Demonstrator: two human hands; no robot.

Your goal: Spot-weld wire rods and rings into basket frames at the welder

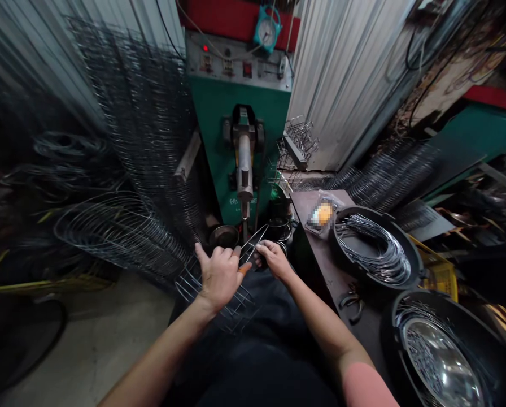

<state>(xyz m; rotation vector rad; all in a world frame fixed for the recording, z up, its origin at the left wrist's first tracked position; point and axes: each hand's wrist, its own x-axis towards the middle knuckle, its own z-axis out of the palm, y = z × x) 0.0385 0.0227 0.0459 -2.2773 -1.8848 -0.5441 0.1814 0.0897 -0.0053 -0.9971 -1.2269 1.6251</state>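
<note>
My left hand [219, 274] is closed over a wire rack [188, 284] of crossing metal rods, held above my lap. Orange and brown wraps cover some of its fingertips. My right hand [274, 259] pinches a thin bent metal wire [259, 233] against or close beside the rack's far end; whether the two touch is unclear. Just beyond both hands, the upright electrode arm [245, 164] of a green machine [210, 124] points down. The wire's tip lies near the lower end of that arm.
Tall stacks of wire frames [138, 113] rise on the left, with wire rings [100, 226] below. On the right bench [316, 243] stand a black tub [335, 249] of wire hoops, pliers [354, 305] and another tub [388, 328] holding a steel bowl [460, 356]. A teal clock [267, 33] hangs above.
</note>
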